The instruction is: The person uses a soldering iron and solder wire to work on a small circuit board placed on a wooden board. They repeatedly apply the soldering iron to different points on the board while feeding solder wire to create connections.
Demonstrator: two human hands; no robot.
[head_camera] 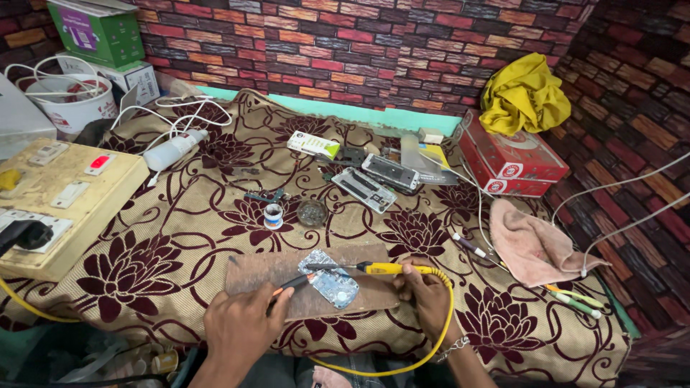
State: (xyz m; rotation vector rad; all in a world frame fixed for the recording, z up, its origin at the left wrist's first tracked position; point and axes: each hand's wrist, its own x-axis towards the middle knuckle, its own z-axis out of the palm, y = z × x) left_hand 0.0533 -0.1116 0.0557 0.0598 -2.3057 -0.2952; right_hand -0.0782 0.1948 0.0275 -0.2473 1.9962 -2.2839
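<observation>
A small silver circuit board (329,280) lies on a brown wooden board (251,276) at the near edge of a floral-covered table. My right hand (425,294) grips a yellow-handled soldering iron (388,269); its tip points left and reaches the circuit board's upper edge. My left hand (241,327) holds a slim dark tool with an orange band (287,285), its tip at the circuit board's left side. A yellow cable (442,327) runs from the iron around my right wrist.
Opened phone parts (374,179) lie mid-table, with a solder spool (273,215) and a small round dish (312,213) nearer. A switchboard box (61,201) stands left, red boxes (510,162) with yellow cloth right, a pink rag (532,244), white cables and a bottle (175,149).
</observation>
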